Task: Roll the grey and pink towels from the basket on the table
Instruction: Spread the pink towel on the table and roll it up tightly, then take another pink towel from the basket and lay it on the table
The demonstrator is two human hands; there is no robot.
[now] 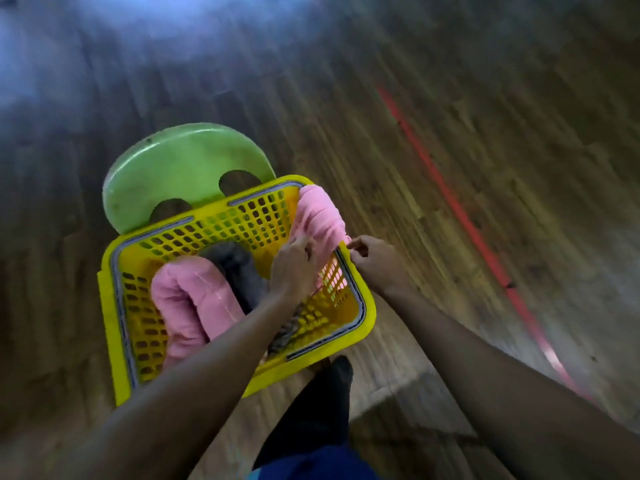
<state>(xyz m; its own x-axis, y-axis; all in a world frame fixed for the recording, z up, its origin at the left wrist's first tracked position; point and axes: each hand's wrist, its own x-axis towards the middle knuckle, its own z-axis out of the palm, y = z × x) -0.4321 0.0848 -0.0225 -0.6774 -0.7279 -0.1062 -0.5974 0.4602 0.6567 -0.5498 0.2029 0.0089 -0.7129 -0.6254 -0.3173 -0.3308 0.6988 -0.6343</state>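
Over the basket [369, 317], our left hand [294, 263] grips the pink towel [318, 216] on the rim; our right hand [379, 259] curls at its edge. Pinching or not, we cannot tell.

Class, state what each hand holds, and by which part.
Both hold the draped pink towel: left hand grips its end inside the yellow basket, right hand pinches its edge at the rim.

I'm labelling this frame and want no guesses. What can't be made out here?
Head view:
Grey towel: mostly hidden by the left forearm and folded pink towel.
Right hand: too blurred to tell whether it pinches the draped pink towel.
Stool: legs hidden under its seat and the basket.
Floor: motion-blurred.
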